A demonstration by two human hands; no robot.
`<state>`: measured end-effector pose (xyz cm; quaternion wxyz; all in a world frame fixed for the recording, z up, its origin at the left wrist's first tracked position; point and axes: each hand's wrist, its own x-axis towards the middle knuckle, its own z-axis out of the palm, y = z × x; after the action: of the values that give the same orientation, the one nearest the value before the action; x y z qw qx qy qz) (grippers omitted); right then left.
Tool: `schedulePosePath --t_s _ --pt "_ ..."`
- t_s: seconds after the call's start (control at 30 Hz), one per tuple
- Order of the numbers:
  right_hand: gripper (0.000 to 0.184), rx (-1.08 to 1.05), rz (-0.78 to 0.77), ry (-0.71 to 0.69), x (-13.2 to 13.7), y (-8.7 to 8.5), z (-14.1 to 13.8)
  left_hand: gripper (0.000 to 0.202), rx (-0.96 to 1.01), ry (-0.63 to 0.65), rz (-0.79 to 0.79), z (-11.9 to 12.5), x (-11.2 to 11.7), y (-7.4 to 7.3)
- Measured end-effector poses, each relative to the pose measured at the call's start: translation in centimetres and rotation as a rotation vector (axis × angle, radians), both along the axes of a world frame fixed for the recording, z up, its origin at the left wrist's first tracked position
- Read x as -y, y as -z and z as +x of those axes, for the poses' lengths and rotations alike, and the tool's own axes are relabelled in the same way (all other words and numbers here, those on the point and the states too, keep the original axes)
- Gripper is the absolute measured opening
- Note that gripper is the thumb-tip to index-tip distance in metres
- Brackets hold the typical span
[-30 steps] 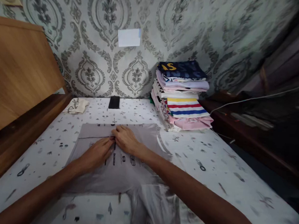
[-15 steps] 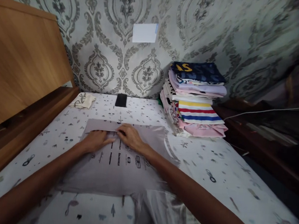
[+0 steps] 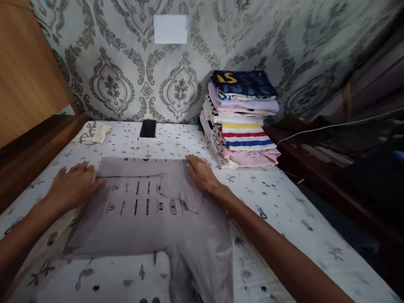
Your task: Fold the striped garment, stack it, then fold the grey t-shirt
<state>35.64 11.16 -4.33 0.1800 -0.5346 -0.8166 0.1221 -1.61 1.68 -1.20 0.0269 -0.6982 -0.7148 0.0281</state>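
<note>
A grey T-shirt (image 3: 127, 230) with small black prints lies spread on the white patterned sheet (image 3: 115, 288). Its far side is folded over in a band, and one sleeve (image 3: 205, 274) hangs out toward me at the lower right. At the shirt's left edge is my left hand (image 3: 73, 185), fingers spread, its thumb close to the fold; whether it touches the cloth I cannot tell. My right hand (image 3: 202, 176) lies with fingers stretched out over the far right part of the folded cloth, holding nothing.
A stack of folded clothes (image 3: 242, 122) stands at the back right by the patterned wall. A black phone-like object (image 3: 148, 128) and a small folded cream cloth (image 3: 92, 133) lie along the back. On the left rises a wooden panel (image 3: 20, 79).
My hands have moved apart from the middle of the fold, left hand to the left, right hand to the right. The folded band now lies flat. The view has shifted right.
</note>
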Motion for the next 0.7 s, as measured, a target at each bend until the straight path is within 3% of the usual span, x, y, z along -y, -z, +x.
schedulePosePath --t_s 0.1,0.2,0.37,0.7 --pt "0.049 0.146 0.021 0.030 0.1 1.2 0.6 0.076 0.079 0.131 -0.036 4.6 -1.2 -0.8" --pt "0.055 0.232 0.027 0.029 0.4 1.9 1.0 0.080 0.166 0.195 -0.126 6.7 -3.0 0.9" --pt "0.066 0.288 -0.045 0.100 0.3 2.4 2.8 0.080 0.096 0.147 -0.089 4.4 -4.4 4.2" --pt "0.063 0.217 -0.060 0.095 0.1 2.6 3.6 0.083 0.102 0.182 0.011 3.3 -4.6 5.2"
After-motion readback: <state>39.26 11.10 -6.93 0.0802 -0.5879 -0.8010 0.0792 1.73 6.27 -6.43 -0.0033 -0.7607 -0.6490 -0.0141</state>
